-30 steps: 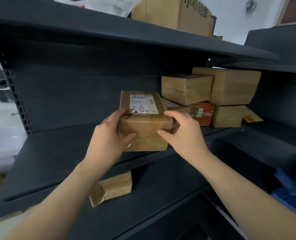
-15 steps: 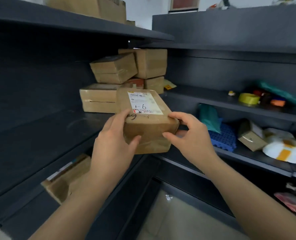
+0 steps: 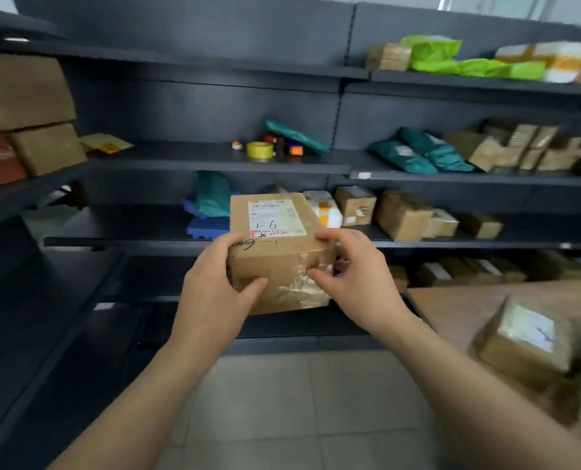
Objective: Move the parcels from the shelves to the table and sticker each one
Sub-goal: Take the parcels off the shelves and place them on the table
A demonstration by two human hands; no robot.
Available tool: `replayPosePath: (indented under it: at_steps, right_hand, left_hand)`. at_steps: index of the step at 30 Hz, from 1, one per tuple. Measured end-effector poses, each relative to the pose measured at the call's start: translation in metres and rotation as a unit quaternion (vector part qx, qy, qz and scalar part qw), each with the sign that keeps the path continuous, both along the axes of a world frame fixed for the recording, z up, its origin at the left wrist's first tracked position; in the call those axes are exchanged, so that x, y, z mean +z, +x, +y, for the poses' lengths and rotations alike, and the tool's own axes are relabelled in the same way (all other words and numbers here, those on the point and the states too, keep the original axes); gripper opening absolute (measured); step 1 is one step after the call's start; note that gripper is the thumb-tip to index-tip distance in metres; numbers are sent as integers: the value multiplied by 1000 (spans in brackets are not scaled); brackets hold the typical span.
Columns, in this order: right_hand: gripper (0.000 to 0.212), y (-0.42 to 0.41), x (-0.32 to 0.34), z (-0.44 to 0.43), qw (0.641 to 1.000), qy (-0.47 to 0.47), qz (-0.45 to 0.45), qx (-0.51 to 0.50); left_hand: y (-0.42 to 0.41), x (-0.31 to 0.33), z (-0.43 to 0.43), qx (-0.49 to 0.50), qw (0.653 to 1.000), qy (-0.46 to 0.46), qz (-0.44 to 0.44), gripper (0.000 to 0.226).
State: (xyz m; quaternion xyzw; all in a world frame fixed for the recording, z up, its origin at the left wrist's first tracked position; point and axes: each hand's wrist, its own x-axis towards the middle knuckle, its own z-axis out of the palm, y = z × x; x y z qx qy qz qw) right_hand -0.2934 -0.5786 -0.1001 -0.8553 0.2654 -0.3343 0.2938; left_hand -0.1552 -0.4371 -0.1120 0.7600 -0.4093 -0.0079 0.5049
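A brown cardboard parcel with a white label marked "1-6" and clear tape is held in the air in front of me, clear of the shelves. My left hand grips its near left corner, thumb on the front face. My right hand grips its right side, fingers over the top edge and thumb on the front. The wooden table shows at the lower right with a labelled parcel on it.
Dark shelves fill the view. They hold brown boxes, teal bags, green bags and a yellow tape roll. More boxes sit on the left shelf. Tiled floor lies below.
The parcel came off the left shelf and is carried to the right in both hands. The view swung right, bringing the table and its parcel into sight.
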Motion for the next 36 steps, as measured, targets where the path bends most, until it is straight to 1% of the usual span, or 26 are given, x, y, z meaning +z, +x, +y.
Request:
replayPosePath:
  at_steps: [7, 12, 16, 21, 26, 29, 34, 36]
  right_hand:
    - [55, -159, -34, -52, 989, 31, 39, -137]
    - [52, -255, -68, -70, 967, 77, 75, -231]
    - [49, -304, -100, -80, 946, 109, 88, -291]
    - [48, -335, -134, -102, 921, 148, 92, -348]
    - [47, -344, -162, -131, 895, 170, 134, -390]
    - [48, -344, -176, -147, 885, 176, 165, -397]
    - [49, -344, -197, -172, 866, 160, 241, -408]
    - [47, -344, -203, -181, 860, 133, 268, -414]
  left_hand:
    - [-119, -36, -98, -139, 987, 65, 35, 59]
    - [-198, -74, -155, -243, 963, 111, 30, 56]
    - [-237, -104, -191, -308, 939, 148, 29, 64]
    - [-266, -136, -242, -363, 913, 183, 28, 71]
    - [-277, -172, -288, -408, 889, 204, 26, 69]
    - [-277, -190, -310, -420, 883, 209, 21, 67]
    - [-277, -213, -342, -450, 871, 198, 4, 63]
    - [-279, -221, -353, -457, 868, 196, 0, 64]
